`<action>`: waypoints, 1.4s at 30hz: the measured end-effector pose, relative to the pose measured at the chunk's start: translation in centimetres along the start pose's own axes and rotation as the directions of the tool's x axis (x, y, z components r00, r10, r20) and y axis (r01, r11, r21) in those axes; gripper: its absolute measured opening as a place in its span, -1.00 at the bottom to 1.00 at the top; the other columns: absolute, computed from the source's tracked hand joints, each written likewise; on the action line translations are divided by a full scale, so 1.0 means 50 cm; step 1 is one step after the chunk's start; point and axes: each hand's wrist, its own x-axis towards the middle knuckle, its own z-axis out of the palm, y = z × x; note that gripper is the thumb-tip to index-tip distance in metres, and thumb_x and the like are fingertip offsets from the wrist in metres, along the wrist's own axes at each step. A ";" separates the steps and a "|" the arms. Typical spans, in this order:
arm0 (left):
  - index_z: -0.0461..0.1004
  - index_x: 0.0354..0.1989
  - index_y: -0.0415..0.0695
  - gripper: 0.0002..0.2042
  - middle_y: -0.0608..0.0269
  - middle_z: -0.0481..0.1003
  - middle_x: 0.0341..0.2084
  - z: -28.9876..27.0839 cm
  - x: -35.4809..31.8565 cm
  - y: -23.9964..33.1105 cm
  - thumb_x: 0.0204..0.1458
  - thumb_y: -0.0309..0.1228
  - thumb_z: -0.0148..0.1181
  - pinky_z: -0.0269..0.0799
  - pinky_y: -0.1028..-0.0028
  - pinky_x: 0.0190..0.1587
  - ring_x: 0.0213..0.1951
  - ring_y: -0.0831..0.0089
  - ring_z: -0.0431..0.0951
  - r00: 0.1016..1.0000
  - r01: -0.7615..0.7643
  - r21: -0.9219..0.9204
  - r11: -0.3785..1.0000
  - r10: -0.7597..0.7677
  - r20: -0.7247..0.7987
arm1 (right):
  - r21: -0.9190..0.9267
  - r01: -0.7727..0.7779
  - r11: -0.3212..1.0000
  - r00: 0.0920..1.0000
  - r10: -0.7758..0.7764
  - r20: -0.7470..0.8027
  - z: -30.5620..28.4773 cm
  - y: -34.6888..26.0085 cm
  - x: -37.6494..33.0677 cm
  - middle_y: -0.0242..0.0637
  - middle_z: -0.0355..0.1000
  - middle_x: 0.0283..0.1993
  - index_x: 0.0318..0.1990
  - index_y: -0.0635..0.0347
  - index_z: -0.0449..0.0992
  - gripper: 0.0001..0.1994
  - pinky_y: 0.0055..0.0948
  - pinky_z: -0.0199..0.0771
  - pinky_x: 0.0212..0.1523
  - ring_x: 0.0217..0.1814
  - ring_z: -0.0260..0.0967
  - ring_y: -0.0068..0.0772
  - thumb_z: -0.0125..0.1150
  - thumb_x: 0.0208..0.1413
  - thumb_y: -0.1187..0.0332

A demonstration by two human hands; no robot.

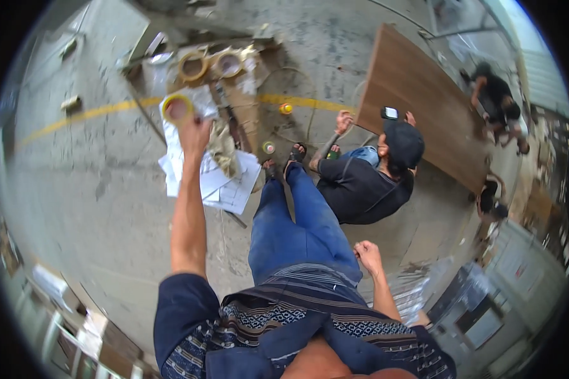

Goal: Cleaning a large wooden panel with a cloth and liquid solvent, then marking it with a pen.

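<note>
My left arm reaches out over the work stand, and my left hand (196, 134) is closed on a roll of yellow tape (177, 97). Beneath that hand lie loose white paper sheets (241, 189) with drawn lines, and a crumpled beige cloth (222, 148). Two more tape rolls, one brown-yellow (183, 67) and one paler (229, 54), rest on the stand beyond. A long dark tool (226, 104), its kind unclear, lies beside the cloth. Beside my right thigh, my right hand (368, 254) hangs with its fingers curled; nothing shows in it.
A co-worker (367, 189) in a dark cap crouches to my right, hands at the edge of a large brown panel (417, 107). Other people (496, 95) are at the panel's far side. A small yellow-orange object (286, 108) and a thin hose (311, 95) lie on the floor.
</note>
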 end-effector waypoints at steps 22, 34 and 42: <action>0.55 -0.37 -0.35 -0.80 0.31 0.52 -0.53 -0.242 -0.181 0.261 -0.01 -0.42 0.21 0.34 0.52 -0.32 -0.43 0.58 0.43 0.812 0.457 -0.132 0.880 -0.352 0.467 | 0.272 0.710 0.649 0.591 -0.760 0.271 -0.028 -0.673 0.159 -0.21 0.56 -0.32 -0.19 0.23 0.56 -0.79 -0.42 0.49 -0.22 -0.27 0.53 -0.38 0.21 0.02 0.36; 0.54 -0.50 -0.22 -0.59 0.41 0.46 -0.58 0.018 0.200 0.712 -0.20 -0.07 0.47 0.27 0.57 -0.42 -0.49 0.65 0.37 0.208 0.541 0.002 0.841 -0.136 0.969 | 0.630 0.670 0.392 0.261 -0.919 0.294 -0.178 -0.959 0.334 -0.16 0.43 -0.31 -0.19 0.22 0.56 -0.74 -0.28 0.42 -0.22 -0.23 0.44 -0.21 0.29 -0.09 0.37; 0.42 -0.63 -0.15 -0.36 0.53 0.27 -0.71 0.170 0.445 0.901 -0.14 0.31 0.22 -0.04 0.60 -0.60 -0.65 0.69 0.13 0.396 0.317 -0.061 0.947 -0.074 0.915 | 0.897 0.308 0.318 0.771 -0.635 -0.040 -0.323 -1.046 0.438 -0.42 0.41 -0.43 -0.31 0.25 0.48 -0.86 -0.52 0.34 -0.43 -0.45 0.29 -0.63 0.27 0.08 0.38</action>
